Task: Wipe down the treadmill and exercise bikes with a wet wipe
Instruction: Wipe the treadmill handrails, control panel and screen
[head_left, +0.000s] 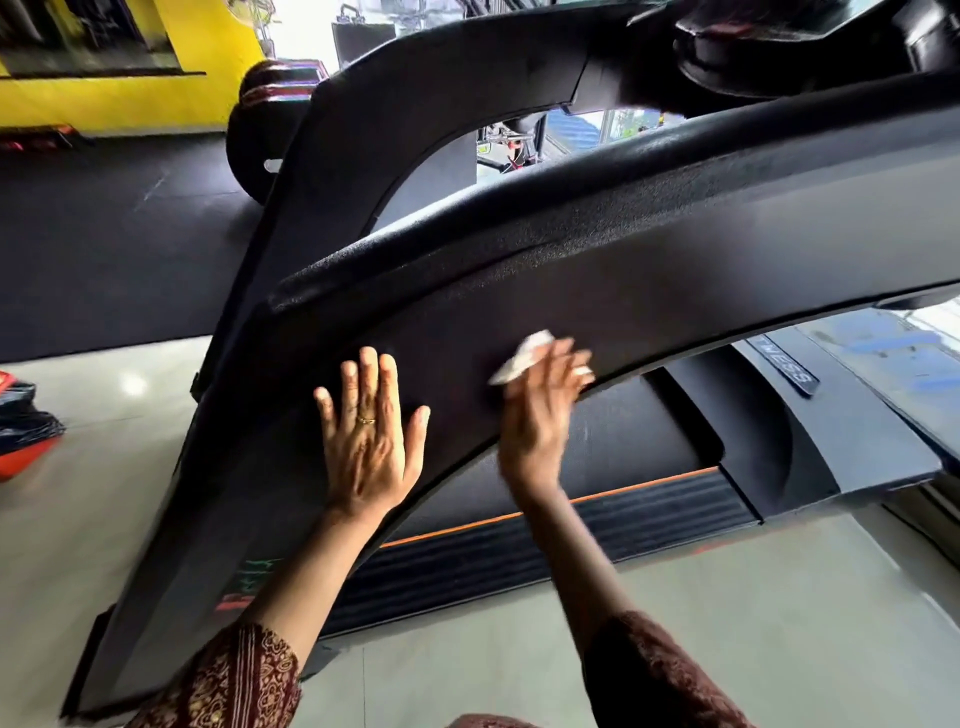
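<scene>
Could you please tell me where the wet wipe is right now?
In the head view, the wipe is just right of centre, held by the right hand against the black treadmill panel, beside the flat left hand.

We are in a gym. A big black treadmill (571, 249) fills most of our view, its running belt (597, 452) edged by an orange stripe (571, 501) and a ribbed side rail (519, 545), with a nameplate (784, 366) ending in "NESS" on the front hood. Dark rubber matting (104, 249) covers the floor beyond the pale glossy tiles (104, 519). What look like round dark weights (260, 104) banded in red sit near a bright yellow wall (130, 98), and we glimpse another machine (509, 145) through the frame.
</scene>
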